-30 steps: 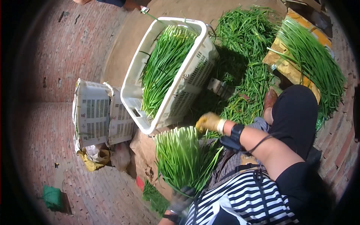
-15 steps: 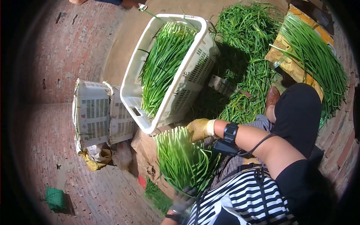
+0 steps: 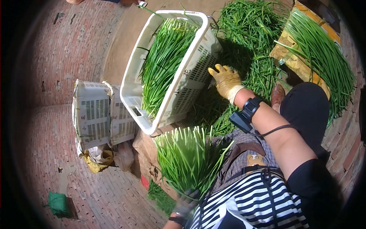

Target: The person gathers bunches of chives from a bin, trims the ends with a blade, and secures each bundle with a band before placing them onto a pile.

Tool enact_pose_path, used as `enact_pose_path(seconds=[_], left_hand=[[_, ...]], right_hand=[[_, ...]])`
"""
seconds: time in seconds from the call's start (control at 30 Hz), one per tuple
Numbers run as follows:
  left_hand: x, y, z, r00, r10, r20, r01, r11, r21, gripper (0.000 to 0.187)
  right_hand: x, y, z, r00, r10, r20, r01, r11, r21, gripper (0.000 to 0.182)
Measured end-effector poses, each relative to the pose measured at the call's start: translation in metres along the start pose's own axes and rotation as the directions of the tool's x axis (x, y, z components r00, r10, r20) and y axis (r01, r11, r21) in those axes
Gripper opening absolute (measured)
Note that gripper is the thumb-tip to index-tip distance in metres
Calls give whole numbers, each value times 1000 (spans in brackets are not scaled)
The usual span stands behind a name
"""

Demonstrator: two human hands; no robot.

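A bunch of garlic chives, pale cut ends upward and fanned out, stands at my lap. My left hand, in a grey glove, is closed round its lower leafy end; the leaves hide part of the fingers. My right hand, in a yellow glove, is open and holds nothing, its fingers apart beside the wall of a white plastic basket. Inside that tilted basket lies a large heap of chives. Loose green leaves cover the ground beyond my right hand.
More long chives lie across a yellow carton at the right, near my shoe. Bound white crates stand at the left on brick paving. A green bundle sits lower left. Part of another person shows at the top.
My right hand has left the cut ends of the chives and moved up and right, opening beside the basket. My left hand keeps its hold, and the bunch looks more fanned out.
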State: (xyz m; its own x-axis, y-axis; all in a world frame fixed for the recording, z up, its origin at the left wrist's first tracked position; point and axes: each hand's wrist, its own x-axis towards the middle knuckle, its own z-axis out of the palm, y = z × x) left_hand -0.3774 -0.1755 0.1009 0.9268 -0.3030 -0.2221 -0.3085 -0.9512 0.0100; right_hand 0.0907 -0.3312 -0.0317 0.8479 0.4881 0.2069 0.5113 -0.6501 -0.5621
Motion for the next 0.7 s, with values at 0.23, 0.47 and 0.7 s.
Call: enact_pose_path(seconds=[0.23, 0.47, 0.7], left_hand=[[8, -3, -12, 997, 16, 81, -14, 1000, -22, 20], [16, 0, -26, 992, 28, 123, -22, 998, -56, 22], [25, -4, -32, 983, 88, 162, -79, 995, -61, 46]], right_hand=[[-11, -79, 17, 732, -454, 508, 48, 778, 626, 44], [24, -112, 27, 685, -463, 563, -425, 374, 824, 79], [18, -178, 65, 305, -685, 662, 139, 720, 680, 79]])
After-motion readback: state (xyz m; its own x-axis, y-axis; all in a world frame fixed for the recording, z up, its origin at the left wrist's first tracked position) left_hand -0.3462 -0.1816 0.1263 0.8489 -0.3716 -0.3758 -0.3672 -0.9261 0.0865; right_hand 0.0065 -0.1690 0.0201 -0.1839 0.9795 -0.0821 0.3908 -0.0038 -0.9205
